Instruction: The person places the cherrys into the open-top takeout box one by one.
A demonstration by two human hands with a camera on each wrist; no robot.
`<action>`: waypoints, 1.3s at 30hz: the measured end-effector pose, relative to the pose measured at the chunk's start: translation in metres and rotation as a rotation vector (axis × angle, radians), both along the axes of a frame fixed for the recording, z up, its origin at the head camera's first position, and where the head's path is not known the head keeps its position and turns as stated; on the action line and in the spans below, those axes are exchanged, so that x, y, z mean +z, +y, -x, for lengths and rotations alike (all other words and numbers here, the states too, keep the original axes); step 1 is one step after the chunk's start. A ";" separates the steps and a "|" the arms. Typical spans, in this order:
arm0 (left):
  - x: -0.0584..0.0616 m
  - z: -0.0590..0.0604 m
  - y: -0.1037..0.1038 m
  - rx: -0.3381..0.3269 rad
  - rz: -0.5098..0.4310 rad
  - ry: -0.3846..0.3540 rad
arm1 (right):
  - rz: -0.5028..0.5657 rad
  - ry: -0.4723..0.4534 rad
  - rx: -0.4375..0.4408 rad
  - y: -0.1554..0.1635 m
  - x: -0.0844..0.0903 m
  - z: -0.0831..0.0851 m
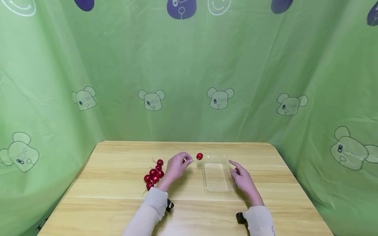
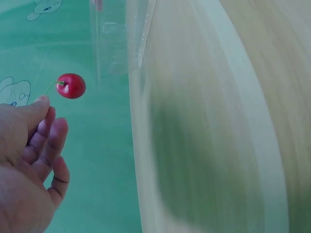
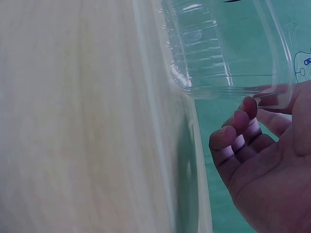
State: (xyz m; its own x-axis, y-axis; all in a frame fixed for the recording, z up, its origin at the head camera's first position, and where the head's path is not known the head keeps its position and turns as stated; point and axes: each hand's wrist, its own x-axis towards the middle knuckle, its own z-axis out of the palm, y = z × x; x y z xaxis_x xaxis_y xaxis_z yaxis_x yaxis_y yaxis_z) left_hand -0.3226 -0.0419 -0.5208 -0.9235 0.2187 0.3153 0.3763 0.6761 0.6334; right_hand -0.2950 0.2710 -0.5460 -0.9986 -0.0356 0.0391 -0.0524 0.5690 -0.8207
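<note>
My left hand point(image 1: 178, 165) pinches the stem of a red cherry point(image 1: 199, 156) and holds it in the air just left of a clear plastic tray point(image 1: 218, 187) on the wooden table point(image 1: 118, 183). The left wrist view shows the cherry point(image 2: 71, 85) hanging beyond my fingertips point(image 2: 43, 103). Behind my left hand lies a cluster of several red cherries point(image 1: 154, 175). My right hand point(image 1: 242, 177) rests at the tray's right edge with relaxed, loosely curled fingers point(image 3: 239, 127) beside the clear tray point(image 3: 223, 53); it holds nothing.
A green cloth with bear prints point(image 1: 220, 98) hangs behind and on both sides of the table. Black wrist camera mounts point(image 1: 169, 205) sit on both sleeves. The table's rounded far corners lie close to the cloth.
</note>
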 end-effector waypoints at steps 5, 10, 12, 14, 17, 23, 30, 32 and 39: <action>0.000 0.001 0.006 0.002 0.004 -0.008 | 0.000 0.001 0.001 0.000 0.000 0.000; 0.002 0.003 0.010 -0.003 -0.002 -0.004 | 0.006 -0.002 0.002 -0.002 0.001 0.001; 0.002 0.004 0.012 -0.007 -0.001 -0.008 | 0.009 -0.002 0.002 -0.002 0.001 0.000; 0.002 0.004 0.013 -0.011 0.002 -0.015 | 0.008 -0.001 0.003 -0.002 0.001 0.000; 0.002 0.004 0.016 -0.014 0.008 -0.026 | 0.008 -0.002 0.004 -0.002 0.001 0.000; 0.001 0.004 0.021 -0.018 0.022 -0.015 | 0.011 0.007 0.000 -0.002 0.000 0.001; 0.000 0.006 0.026 -0.019 0.019 -0.012 | 0.014 0.010 -0.004 -0.003 -0.001 0.001; -0.002 0.007 0.027 -0.014 0.022 -0.023 | 0.017 0.006 -0.007 -0.003 -0.001 0.000; -0.004 0.009 0.033 -0.013 0.029 -0.029 | 0.004 0.002 -0.008 -0.001 -0.002 0.000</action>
State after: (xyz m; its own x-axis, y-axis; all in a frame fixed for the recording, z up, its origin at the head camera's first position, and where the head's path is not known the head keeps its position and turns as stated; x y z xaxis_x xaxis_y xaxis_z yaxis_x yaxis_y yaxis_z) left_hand -0.3312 -0.0089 -0.5248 -0.9292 0.2396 0.2815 0.3670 0.6891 0.6249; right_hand -0.2949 0.2702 -0.5482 -0.9988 -0.0278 0.0413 -0.0498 0.5660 -0.8229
